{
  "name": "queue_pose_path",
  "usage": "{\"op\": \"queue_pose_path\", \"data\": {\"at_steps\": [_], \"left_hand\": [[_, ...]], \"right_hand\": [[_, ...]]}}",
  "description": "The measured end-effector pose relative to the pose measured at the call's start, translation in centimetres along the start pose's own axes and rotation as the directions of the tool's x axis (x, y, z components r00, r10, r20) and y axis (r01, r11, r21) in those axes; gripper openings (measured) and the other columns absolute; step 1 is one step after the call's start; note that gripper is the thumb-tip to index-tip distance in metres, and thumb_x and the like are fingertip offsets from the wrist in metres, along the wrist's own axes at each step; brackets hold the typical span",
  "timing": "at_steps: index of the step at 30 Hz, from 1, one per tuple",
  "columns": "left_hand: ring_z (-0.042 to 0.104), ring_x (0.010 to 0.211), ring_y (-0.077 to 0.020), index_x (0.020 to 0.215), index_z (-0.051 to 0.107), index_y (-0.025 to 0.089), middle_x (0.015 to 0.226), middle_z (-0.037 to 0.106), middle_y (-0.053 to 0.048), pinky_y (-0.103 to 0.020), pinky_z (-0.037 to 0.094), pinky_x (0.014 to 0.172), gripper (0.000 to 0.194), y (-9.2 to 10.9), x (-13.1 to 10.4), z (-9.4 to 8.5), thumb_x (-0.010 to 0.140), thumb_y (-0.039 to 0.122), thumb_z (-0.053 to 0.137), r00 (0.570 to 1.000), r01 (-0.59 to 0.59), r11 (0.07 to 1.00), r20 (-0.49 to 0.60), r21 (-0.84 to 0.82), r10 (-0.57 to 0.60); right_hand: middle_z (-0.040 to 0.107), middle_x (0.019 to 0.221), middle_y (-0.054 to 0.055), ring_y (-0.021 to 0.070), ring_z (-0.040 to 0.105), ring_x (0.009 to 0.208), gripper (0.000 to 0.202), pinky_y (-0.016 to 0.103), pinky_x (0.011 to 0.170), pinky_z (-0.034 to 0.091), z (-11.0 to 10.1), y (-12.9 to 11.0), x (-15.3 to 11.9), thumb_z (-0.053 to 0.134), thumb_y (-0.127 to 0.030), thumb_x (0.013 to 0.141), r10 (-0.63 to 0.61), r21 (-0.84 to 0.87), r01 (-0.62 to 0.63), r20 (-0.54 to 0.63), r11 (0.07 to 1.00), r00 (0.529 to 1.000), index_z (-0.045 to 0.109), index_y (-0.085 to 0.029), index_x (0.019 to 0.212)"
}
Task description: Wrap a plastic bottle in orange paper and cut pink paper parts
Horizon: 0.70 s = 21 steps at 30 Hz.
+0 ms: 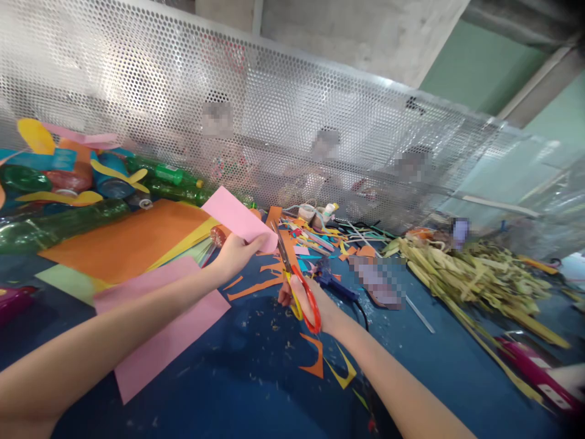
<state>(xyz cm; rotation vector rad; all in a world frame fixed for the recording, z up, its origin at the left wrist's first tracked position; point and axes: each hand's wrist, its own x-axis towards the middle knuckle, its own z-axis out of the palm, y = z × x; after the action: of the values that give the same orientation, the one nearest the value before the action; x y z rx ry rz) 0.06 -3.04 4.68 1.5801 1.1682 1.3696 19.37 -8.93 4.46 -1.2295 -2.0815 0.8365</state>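
Note:
My left hand (237, 256) pinches a folded piece of pink paper (233, 213) and holds it up above the blue table (219, 372). In my right hand (315, 299) is a pair of scissors (311, 305) with red and yellow handles. The blades point up and away, close to the right edge of the pink paper; whether they touch it I cannot tell. Under my left forearm lies a larger pink sheet (169, 335). Orange scraps (256, 286) and a curved orange offcut (314, 360) lie around the scissors, with a yellow offcut (342, 369) beside them.
Orange sheets (132, 238) and green plastic bottles (68, 219) fill the left. A blue glue gun (336, 283) lies right of the scissors. Dried husks (475, 286) are heaped at right, near a magenta object (539, 372). A perforated metal panel (274, 110) stands behind the table.

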Motion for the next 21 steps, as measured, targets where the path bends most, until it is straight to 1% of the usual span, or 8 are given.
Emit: {"op": "queue_pose_path", "data": {"at_steps": [4,8,10,12,15,17,21], "left_hand": [[0.064,0.092,-0.0227,0.095,0.066,0.011,0.099,0.07,-0.008,-0.03,0.048,0.08,0.032,-0.26,0.06,-0.08,0.08,0.038,0.056,0.998,-0.054,0.998,0.032,0.012,0.053],[0.064,0.091,-0.0227,0.095,0.065,0.011,0.098,0.07,-0.009,-0.03,0.049,0.079,0.034,-0.27,0.22,-0.27,0.08,0.04,0.057,0.997,-0.066,0.998,0.046,0.013,0.065],[0.065,0.088,-0.0226,0.093,0.066,0.012,0.095,0.071,-0.008,-0.029,0.05,0.075,0.033,-0.18,0.31,-0.39,0.079,0.041,0.058,0.998,-0.031,0.999,0.062,0.013,0.03],[0.065,0.084,-0.0222,0.091,0.066,0.012,0.092,0.071,-0.008,-0.028,0.051,0.07,0.032,-0.16,0.38,-0.47,0.078,0.041,0.059,0.997,0.012,1.0,0.08,-0.004,-0.011],[0.065,0.08,-0.0214,0.087,0.066,0.012,0.087,0.071,-0.008,-0.028,0.051,0.068,0.032,-0.32,0.45,-0.49,0.077,0.041,0.06,0.996,0.027,0.999,0.087,-0.039,-0.023],[0.065,0.079,-0.0211,0.085,0.066,0.012,0.085,0.071,-0.008,-0.028,0.051,0.068,0.032,-0.38,0.46,-0.5,0.077,0.042,0.06,0.996,0.029,0.999,0.09,-0.042,-0.025],[0.065,0.078,-0.0218,0.084,0.066,0.012,0.084,0.071,-0.008,-0.028,0.051,0.065,0.032,-0.04,0.42,-0.56,0.076,0.042,0.06,0.993,0.068,0.997,0.095,-0.033,-0.065]], "right_hand": [[0.057,0.112,0.006,0.0205,0.058,0.096,0.03,0.038,0.08,0.05,-0.14,0.56,-0.05,0.053,-0.033,0.088,0.016,0.0,-0.016,-0.005,1.0,1.0,0.055,-0.015,0.113],[0.058,0.11,0.006,0.0193,0.059,0.093,0.029,0.036,0.078,0.051,-0.1,0.71,-0.05,0.052,-0.034,0.089,0.032,-0.001,-0.032,-0.004,0.999,0.999,0.056,-0.015,0.111],[0.06,0.102,0.004,0.0163,0.06,0.085,0.028,0.033,0.073,0.051,0.01,0.64,0.06,0.051,-0.036,0.089,0.041,-0.001,-0.041,0.002,0.999,0.999,0.057,-0.014,0.106],[0.062,0.084,0.002,0.0124,0.06,0.07,0.031,0.028,0.065,0.05,0.16,0.53,0.21,0.047,-0.041,0.09,0.048,-0.001,-0.048,0.011,0.999,0.999,0.06,-0.013,0.094],[0.055,0.056,-0.001,0.0117,0.055,0.053,0.048,0.025,0.055,0.044,0.33,0.31,0.32,0.036,-0.053,0.09,0.056,-0.003,-0.056,0.012,0.998,0.998,0.056,-0.016,0.069],[0.049,0.05,-0.001,0.0131,0.053,0.048,0.052,0.024,0.051,0.041,0.35,0.15,0.29,0.031,-0.059,0.088,0.062,-0.003,-0.062,0.008,0.998,0.998,0.051,-0.018,0.063],[0.045,0.051,-0.001,0.0132,0.05,0.045,0.05,0.024,0.045,0.037,0.25,-0.14,0.18,0.031,-0.063,0.085,0.065,-0.01,-0.065,0.005,0.998,0.998,0.045,-0.021,0.064]]}}
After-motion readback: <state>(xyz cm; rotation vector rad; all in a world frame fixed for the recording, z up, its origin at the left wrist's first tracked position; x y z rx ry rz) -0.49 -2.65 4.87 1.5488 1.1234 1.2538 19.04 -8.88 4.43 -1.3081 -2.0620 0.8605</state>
